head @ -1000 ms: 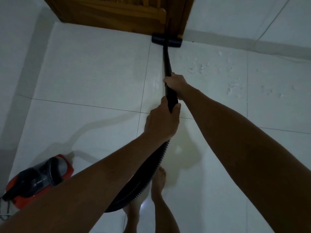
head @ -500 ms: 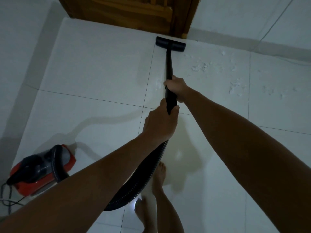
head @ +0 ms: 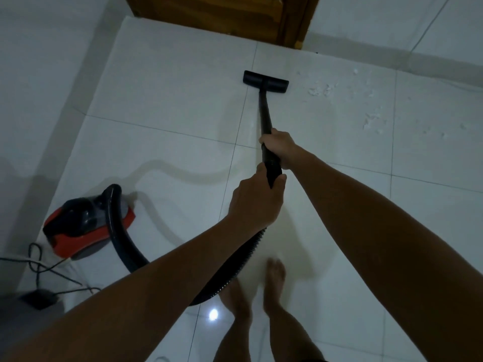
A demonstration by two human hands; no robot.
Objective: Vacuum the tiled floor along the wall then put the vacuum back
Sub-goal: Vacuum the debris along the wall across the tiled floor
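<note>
Both hands grip the black vacuum wand [head: 264,111], whose long axis runs from the person out toward the wooden door [head: 222,17], leaning slightly left at its far end. The right hand [head: 278,147] is clenched around the wand higher up its length; the left hand [head: 257,202] is clenched around the thicker handle end just behind it, the two hands nearly touching. The flat floor nozzle [head: 265,81] lies crosswise to the wand on the white tiled floor [head: 170,100], straddling a grout line and well short of the door. White crumbs of debris [head: 321,90] lie scattered to the right of the nozzle, near the wall's base. The ribbed hose [head: 235,267] curves under the left forearm to the red and black canister vacuum [head: 83,226], which sits on the floor at the left beside a tangled power cord [head: 39,267]. Two bare feet [head: 274,280] stand below the hands.
</note>
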